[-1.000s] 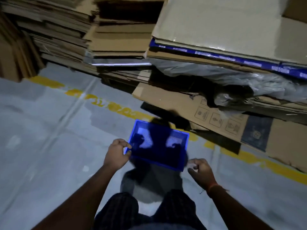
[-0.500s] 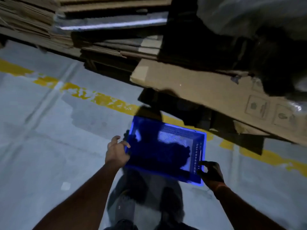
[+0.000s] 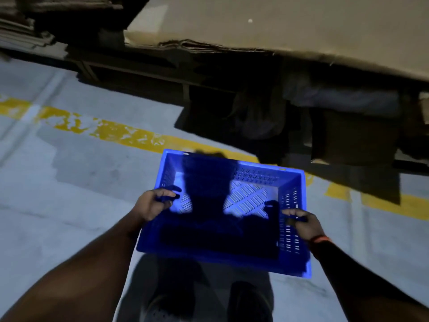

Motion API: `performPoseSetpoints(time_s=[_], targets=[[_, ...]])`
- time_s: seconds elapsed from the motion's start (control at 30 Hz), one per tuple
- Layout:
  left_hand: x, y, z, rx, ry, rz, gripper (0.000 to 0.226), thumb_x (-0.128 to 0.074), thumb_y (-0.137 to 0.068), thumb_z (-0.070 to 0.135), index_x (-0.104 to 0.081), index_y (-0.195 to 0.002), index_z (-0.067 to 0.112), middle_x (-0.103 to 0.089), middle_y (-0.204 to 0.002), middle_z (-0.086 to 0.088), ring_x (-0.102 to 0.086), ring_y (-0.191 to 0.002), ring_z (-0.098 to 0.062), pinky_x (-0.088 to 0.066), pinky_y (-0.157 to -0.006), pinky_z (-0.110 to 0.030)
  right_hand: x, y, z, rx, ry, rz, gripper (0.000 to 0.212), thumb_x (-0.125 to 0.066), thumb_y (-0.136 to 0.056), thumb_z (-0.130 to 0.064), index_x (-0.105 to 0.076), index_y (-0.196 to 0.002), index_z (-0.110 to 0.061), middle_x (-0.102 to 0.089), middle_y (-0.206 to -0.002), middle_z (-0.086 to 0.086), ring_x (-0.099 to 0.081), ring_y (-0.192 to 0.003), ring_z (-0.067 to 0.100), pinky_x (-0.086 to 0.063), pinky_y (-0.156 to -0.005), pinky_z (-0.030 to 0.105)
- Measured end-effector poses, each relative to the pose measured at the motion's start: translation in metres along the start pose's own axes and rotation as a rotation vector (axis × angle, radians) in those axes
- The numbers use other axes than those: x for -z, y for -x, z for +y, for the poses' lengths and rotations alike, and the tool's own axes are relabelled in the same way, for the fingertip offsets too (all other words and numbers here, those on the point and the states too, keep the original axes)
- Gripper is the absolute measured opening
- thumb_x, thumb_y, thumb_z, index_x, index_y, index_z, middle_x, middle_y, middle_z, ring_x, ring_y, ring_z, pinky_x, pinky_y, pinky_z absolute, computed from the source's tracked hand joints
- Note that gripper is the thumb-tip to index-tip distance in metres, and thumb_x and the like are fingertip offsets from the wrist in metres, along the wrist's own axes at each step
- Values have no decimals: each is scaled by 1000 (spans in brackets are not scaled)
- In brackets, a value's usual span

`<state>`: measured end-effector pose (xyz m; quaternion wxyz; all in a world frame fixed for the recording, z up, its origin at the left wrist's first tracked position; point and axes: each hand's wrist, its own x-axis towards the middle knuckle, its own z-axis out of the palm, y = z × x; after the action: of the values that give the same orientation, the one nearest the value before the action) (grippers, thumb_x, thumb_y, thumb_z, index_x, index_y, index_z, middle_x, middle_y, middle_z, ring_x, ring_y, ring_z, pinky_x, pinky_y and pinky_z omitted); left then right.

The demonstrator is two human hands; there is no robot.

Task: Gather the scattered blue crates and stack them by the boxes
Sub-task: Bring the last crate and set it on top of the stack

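One empty blue plastic crate (image 3: 253,180) with slotted walls and floor sits in front of me, its far rim over the yellow floor line. My left hand (image 3: 154,203) grips its left rim, fingers curled over the edge. On the right rim, my right hand (image 3: 304,221) is closed around the wall, an orange band at the wrist. My shadow falls across the crate's inside. Whether the crate rests on the floor or hangs just above it, I cannot tell.
Flattened cardboard boxes (image 3: 290,26) are piled on a dark pallet (image 3: 139,73) directly behind the crate, overhanging it at upper right. A worn yellow line (image 3: 111,133) crosses the grey concrete floor (image 3: 58,205). My shoes (image 3: 246,305) show below the crate.
Both hands have closed on the crate's side rims; a second ago they hovered beside it. The view has dropped lower and closer to the crate and the pallet.
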<state>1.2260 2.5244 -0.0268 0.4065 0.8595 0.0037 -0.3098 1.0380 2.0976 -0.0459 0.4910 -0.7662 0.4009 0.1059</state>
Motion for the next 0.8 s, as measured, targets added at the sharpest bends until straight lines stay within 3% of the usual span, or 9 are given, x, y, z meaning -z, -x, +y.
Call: performPoseSetpoints(time_s=[0.1, 0.23, 0.3, 0.4, 0.5, 0.63, 0.73, 0.8], targets=[[3, 5, -4, -17, 84, -56, 37, -64, -88, -11, -75, -98, 23, -72, -100, -9, -65, -97, -24, -53, -79, -14, 6, 8, -6, 24, -88, -13, 33, -68, -79, 13, -76, -84, -18, -76, -80, -7, -66, -83, 20, -56, -78, 24], [11, 44, 9, 18, 252, -4, 28, -68, -87, -9, -77, -94, 16, -73, -104, -11, -64, -93, -22, -53, -93, -40, 34, 50, -21, 6, -137, -48, 33, -63, -80, 19, -75, -83, -12, -75, -72, -11, -67, -67, 0, -54, -65, 11], [25, 72, 27, 28, 261, 1, 23, -69, -87, -8, -77, -96, 13, -75, -99, -8, -64, -91, -20, -51, -96, -42, 54, 82, -35, 8, -155, -74, 34, -61, -81, 20, -74, -84, -10, -74, -72, -12, -66, -65, -5, -51, -63, 8], [46, 127, 73, 15, 235, -24, 26, -68, -88, -8, -77, -96, 16, -78, -88, 10, -65, -89, -15, -52, -91, -32, 91, 137, -47, -11, -169, -92, 34, -62, -81, 21, -75, -87, -10, -76, -76, -12, -68, -76, 1, -53, -70, 10], [63, 180, 121, 5, 186, -44, 27, -69, -88, -6, -77, -98, 18, -77, -83, 17, -64, -84, -8, -51, -82, -18, 129, 203, -65, -31, -184, -80, 35, -64, -81, 17, -76, -94, -14, -76, -86, -7, -68, -85, 12, -55, -74, 12], [85, 248, 186, -26, 78, -84, 23, -75, -85, 7, -79, -98, 26, -79, -95, 7, -67, -82, -8, -53, -87, -31, 191, 299, -92, -50, -174, 28, 30, -68, -81, 11, -75, -96, -14, -72, -87, -6, -62, -66, -10, -49, -66, 4], [91, 293, 236, -66, 29, -148, 24, -78, -83, 10, -79, -94, 31, -78, -94, 16, -69, -85, -1, -54, -90, -33, 242, 366, -98, -52, -144, 68, 31, -71, -80, 9, -75, -94, -20, -74, -87, -13, -62, -70, -11, -46, -71, 2], [86, 321, 278, -100, -14, -218, 23, -81, -79, 21, -80, -98, 34, -79, -99, 11, -72, -93, -8, -57, -92, -38, 278, 412, -90, -68, -150, 96, 35, -72, -79, 7, -75, -91, -26, -74, -80, -22, -62, -70, -8, -46, -72, 5]])
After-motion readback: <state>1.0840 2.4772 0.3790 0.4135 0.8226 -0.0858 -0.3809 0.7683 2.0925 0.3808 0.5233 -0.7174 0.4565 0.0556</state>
